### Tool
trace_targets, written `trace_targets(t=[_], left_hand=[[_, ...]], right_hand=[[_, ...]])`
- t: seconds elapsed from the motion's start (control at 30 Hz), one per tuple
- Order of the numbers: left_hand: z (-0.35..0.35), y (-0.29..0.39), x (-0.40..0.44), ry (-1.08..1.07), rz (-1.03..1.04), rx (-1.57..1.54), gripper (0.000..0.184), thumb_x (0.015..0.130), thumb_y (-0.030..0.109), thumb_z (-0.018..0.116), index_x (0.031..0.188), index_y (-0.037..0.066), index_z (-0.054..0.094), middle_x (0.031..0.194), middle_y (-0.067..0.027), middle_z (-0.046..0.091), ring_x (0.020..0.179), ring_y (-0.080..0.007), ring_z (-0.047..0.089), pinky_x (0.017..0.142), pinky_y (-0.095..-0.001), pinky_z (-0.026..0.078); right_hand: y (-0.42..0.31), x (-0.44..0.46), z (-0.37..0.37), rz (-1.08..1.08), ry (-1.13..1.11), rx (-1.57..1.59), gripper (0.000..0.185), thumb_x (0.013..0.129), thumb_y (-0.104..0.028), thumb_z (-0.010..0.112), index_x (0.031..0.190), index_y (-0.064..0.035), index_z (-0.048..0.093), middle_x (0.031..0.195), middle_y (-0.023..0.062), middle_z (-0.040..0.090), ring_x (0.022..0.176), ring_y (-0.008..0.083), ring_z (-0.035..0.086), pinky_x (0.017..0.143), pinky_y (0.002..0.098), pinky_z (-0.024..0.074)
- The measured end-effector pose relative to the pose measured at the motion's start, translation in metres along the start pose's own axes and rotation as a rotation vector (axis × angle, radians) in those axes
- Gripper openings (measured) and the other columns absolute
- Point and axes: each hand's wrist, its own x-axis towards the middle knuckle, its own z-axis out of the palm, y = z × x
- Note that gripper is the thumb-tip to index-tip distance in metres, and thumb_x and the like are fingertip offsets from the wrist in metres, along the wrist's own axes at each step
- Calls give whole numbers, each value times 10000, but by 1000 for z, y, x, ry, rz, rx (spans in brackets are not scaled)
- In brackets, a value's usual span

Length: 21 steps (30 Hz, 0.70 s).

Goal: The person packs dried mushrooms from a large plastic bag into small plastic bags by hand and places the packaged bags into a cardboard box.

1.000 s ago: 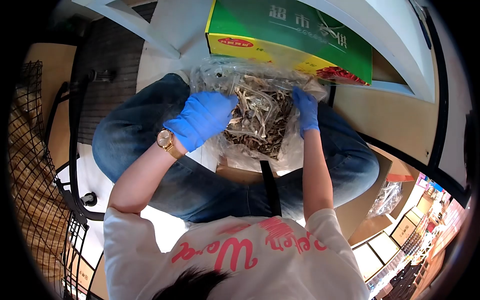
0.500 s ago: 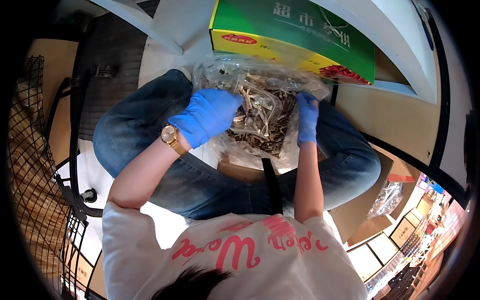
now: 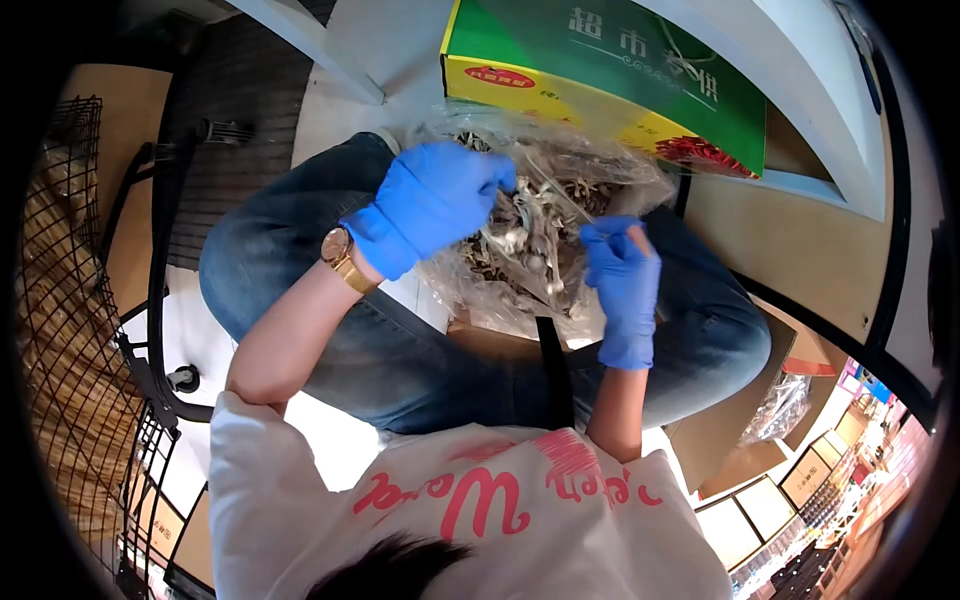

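My left hand (image 3: pixel 435 205), in a blue glove with a gold watch at the wrist, is closed at the left upper edge of a small clear plastic bag (image 3: pixel 540 243). Pale and brown dried pieces, apparently stemmed mushrooms, show inside it. At the bag's right edge, my gloved right hand (image 3: pixel 622 285) pinches the plastic with bent fingers. Below and around the small bag lies a large clear liner bag (image 3: pixel 478 302) holding many loose dried mushrooms (image 3: pixel 590 190). It sits between my legs, in a cardboard box (image 3: pixel 490 343) whose front edge shows.
A green and yellow carton (image 3: pixel 600 75) stands beyond the liner under a white frame (image 3: pixel 790 80). A black wire cart (image 3: pixel 75 330) is at left. An open cardboard box (image 3: pixel 715 430) with plastic packets (image 3: pixel 777 408) stands at right.
My right hand has left the right side of the liner and come down to the small bag's edge. My left hand has shifted slightly up and right, and the small bag looks raised.
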Motion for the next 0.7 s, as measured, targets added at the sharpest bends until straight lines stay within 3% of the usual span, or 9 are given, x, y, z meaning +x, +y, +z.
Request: trace_targets(t=[0.03,0.13,0.17,0.27,0.3,0.4,0.53,0.6,0.7], left_hand=[[-8,14,-3,-12,-35,-111,159,794,142,581,895,191,693,571,-131,556,510,-304,573,500,-369,463],[-12,24,0,39,-13,-142,173,802,123,570,911,177,693,577,-135,559,517,-303,581,510,-364,471],[-8,28,-4,26,-21,-158,173,802,123,570,911,177,693,577,-135,559,517,-303,581,510,-364,471],[-8,26,4,0,55,-65,171,804,119,570,910,174,693,581,-134,561,519,-304,582,506,-361,469],[-18,24,9,63,27,-82,168,806,121,571,909,175,693,585,-133,563,520,-305,581,506,-359,468],[-19,35,-1,105,-18,-144,164,812,122,571,907,175,694,589,-133,564,515,-302,575,501,-357,462],[-24,35,10,87,-24,-161,159,826,123,570,907,173,698,595,-138,563,504,-291,563,489,-352,448],[-16,34,14,98,11,-146,166,832,115,560,909,169,697,599,-137,563,507,-278,566,489,-336,450],[-29,36,21,114,-17,-270,204,839,82,518,918,125,701,587,-89,586,498,-174,590,501,-293,466]], right_hand=[[-36,-8,-6,74,101,90,89,821,-44,676,886,-43,614,644,5,579,535,40,477,480,206,389],[-41,-23,-12,-57,143,282,90,810,5,675,863,-19,607,715,14,608,609,17,494,508,182,404],[-32,-16,-6,-167,93,122,78,811,12,675,825,-26,609,717,16,613,625,13,493,502,179,393],[-59,-25,-12,-31,174,228,63,810,15,679,838,-20,635,725,19,627,583,15,505,472,181,382],[-54,-29,-13,-144,187,356,67,807,19,679,853,-12,642,732,14,627,557,15,497,460,180,372],[-41,-12,0,-116,15,272,64,814,34,665,846,-16,641,763,10,625,581,17,505,461,176,365],[-65,-31,-12,-150,238,344,75,809,30,675,858,-10,636,755,-7,593,581,19,477,473,182,369],[-54,-14,-8,-38,62,256,63,812,10,679,850,-16,636,735,10,615,563,23,496,466,179,376],[-68,-16,-32,-202,339,281,66,807,12,670,822,-29,620,674,-9,592,519,17,445,459,181,362]])
